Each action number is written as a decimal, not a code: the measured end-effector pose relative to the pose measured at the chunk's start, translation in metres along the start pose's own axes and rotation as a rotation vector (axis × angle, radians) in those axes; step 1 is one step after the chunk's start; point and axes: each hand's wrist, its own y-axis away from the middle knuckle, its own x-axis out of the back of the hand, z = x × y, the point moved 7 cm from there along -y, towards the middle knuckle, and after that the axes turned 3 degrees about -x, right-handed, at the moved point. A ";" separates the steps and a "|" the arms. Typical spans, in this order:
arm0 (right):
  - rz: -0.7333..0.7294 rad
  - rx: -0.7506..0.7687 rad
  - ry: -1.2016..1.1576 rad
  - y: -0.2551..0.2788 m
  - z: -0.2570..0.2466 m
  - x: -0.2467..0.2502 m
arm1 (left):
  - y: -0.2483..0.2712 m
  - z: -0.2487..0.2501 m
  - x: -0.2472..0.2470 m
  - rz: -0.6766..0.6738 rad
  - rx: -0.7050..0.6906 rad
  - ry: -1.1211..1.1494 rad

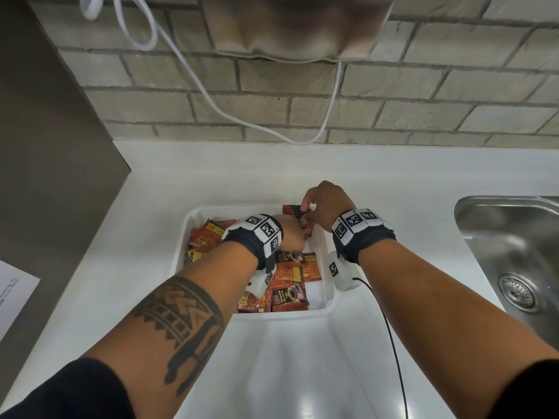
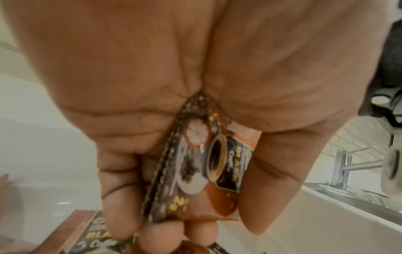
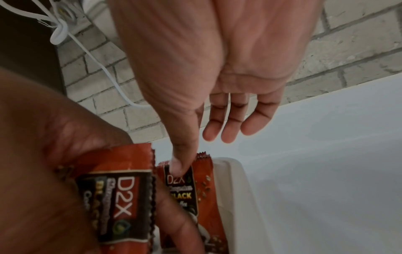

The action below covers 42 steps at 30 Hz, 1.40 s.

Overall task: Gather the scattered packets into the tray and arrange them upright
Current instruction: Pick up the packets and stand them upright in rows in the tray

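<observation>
A white tray (image 1: 281, 316) on the white counter holds several red-brown coffee packets (image 1: 290, 269) lying flat and jumbled. A row of upright packets (image 1: 292, 209) stands in the tray's far right corner. My left hand (image 1: 295, 234) is inside the tray beside that row and grips one packet (image 2: 200, 171) between thumb and curled fingers; the same packet (image 3: 117, 197) shows in the right wrist view. My right hand (image 1: 308, 211) is at the corner, its thumb (image 3: 181, 165) pressed on the front of the upright packets (image 3: 195, 192) and its index finger curled over their tops; the other fingers are straight.
A steel sink (image 1: 514, 246) lies to the right, with a tap (image 2: 356, 165) beyond it. White cables (image 1: 211, 101) hang on the brick wall behind. A paper sheet (image 1: 15, 291) lies far left below a grey panel. A black wire (image 1: 390, 334) trails from my right wrist.
</observation>
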 end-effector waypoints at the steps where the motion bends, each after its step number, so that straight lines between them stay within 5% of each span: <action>1: 0.004 0.006 0.005 0.000 0.001 0.000 | 0.001 0.000 0.000 -0.003 0.000 0.006; 12: 0.167 0.109 -0.147 0.020 0.006 0.024 | 0.015 -0.018 0.010 0.114 -0.044 0.198; 18: -0.032 0.114 -0.324 0.043 0.003 0.017 | 0.026 -0.033 0.016 0.237 -0.225 0.624; 27: -0.025 0.173 -0.441 0.052 -0.007 0.038 | 0.054 -0.023 0.019 0.309 -0.393 0.949; 35: 0.048 0.168 -0.336 0.052 -0.012 0.049 | 0.049 -0.042 0.020 0.392 -0.226 0.865; 42: 0.105 0.124 -0.049 0.041 -0.007 0.045 | 0.039 -0.057 0.002 0.148 0.115 0.350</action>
